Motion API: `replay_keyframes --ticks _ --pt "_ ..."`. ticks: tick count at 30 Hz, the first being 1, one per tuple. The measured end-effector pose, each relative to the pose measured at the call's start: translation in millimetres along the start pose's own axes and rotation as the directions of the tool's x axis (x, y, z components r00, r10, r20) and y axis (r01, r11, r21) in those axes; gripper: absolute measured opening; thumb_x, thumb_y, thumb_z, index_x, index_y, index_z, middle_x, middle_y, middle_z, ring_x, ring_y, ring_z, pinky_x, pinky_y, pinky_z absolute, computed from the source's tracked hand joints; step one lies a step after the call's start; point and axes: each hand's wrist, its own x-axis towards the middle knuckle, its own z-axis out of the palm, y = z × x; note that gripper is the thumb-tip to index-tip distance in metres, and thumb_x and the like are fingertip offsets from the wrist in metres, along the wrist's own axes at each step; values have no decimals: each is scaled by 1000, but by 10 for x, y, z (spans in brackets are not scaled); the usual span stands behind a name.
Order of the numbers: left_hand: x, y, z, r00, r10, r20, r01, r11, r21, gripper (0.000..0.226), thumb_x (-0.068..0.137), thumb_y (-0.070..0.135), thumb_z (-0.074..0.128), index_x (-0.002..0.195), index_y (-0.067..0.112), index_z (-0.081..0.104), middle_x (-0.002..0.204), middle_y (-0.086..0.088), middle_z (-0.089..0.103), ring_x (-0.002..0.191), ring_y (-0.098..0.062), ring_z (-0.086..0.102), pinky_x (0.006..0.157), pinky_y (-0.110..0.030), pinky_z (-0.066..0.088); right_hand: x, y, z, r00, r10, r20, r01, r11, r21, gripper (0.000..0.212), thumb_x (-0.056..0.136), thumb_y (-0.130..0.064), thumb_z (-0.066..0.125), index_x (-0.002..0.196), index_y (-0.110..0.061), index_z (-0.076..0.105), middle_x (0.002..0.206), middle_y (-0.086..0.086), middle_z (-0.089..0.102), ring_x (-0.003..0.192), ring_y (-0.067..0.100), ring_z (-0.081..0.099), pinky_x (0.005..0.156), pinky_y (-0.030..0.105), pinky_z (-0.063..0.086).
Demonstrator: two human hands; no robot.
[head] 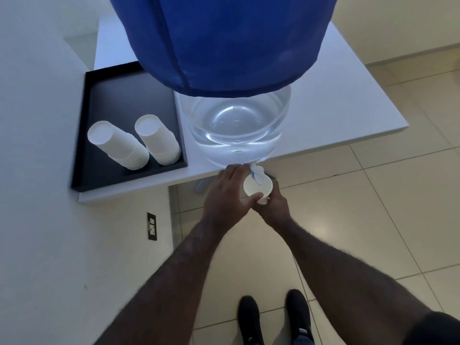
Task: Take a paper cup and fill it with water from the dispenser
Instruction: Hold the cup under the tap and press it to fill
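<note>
White paper cup [256,189] is already taken, so step one looks done; it sits upright under the tap [257,174] at the table [348,115] edge, mouth up, directly below the spout. Filling looks under way or about to start: cannot tell from this view whether water is flowing or how full the cup is, the inside just reads pale. Right hand [272,206] is wrapped around the lower cup from below and from the person's side, fingers curled shut on its wall. Left hand [230,195] lies just beside and touching the cup on its left, thumb across the near rim, fingers reaching forward to the base of the tap, apparently working the lever; those fingers are pressed together, not spread. Clear water bottle [236,125] with a blue cover [224,41] stands on the table right behind the tap and holds plenty of water. Two stacks of spare cups [134,143] lie upside down on a black tray [104,95] to the left, well apart from both hands. Left to do: fill up, close tap, pull cup clear without spilling.
</note>
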Motion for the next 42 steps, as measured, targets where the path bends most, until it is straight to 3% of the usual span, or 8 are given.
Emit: replay_keyframes --ticks 4,8,15,21,25,32,37,42 --pt "154 93 66 998 38 50 -40 998 42 60 75 33 82 126 9 60 125 -7 63 114 -25 58 91 -41 57 98 -84 -55 999 -42 -14 43 998 37 69 70 -27 83 124 -33 41 105 -7 63 90 15 63 62 13 44" --pt "230 110 110 999 42 23 -44 994 100 52 74 29 85 116 5 66 115 -9 67 105 -26 62 86 -41 59 144 -153 -65 995 -100 -26 101 995 16 70 70 -31 84 128 -25 45 108 -6 59 86 8 57 62 7 38" --pt "180 113 147 997 72 17 -74 979 192 45 84 28 76 120 2 66 118 -12 69 107 -28 65 83 -45 61 137 -128 -26 994 -113 8 112 992 53 63 73 -34 82 123 -32 43 105 -15 57 85 -1 57 67 14 44" --pt "288 257 67 999 15 -37 -8 985 175 29 93 28 64 108 5 73 106 -10 75 95 -29 66 75 -38 55 152 -110 16 989 -147 -6 147 987 58 62 73 -26 83 122 -24 46 106 -11 56 93 10 58 69 14 43" --pt "413 282 55 996 -65 -65 74 984 159 32 96 34 58 92 7 75 90 -9 76 82 -29 66 66 -30 45 167 -94 -3 992 -129 -7 129 990 54 63 72 -23 84 123 -22 47 106 -8 58 90 10 56 66 13 40" --pt "425 252 30 997 -55 -60 61 992 108 32 96 36 59 96 10 77 92 -5 79 80 -25 70 68 -24 43 155 -95 15 987 -157 -8 158 986 50 63 71 -21 84 123 -20 48 105 -10 56 92 12 57 69 18 44" --pt "421 250 37 997 -55 -54 60 993 106 32 96 37 58 98 11 76 94 -5 78 82 -25 70 69 -27 48 170 -96 9 987 -159 8 159 986 42 65 74 -22 83 126 -16 46 113 3 61 97 16 59 77 28 52" --pt "425 265 30 996 -67 -55 71 995 77 32 96 37 59 99 11 77 96 -6 79 83 -27 71 71 -33 54 177 -72 -10 988 -154 5 153 987 40 66 72 -22 83 126 -19 46 111 -3 60 95 14 58 73 22 49"
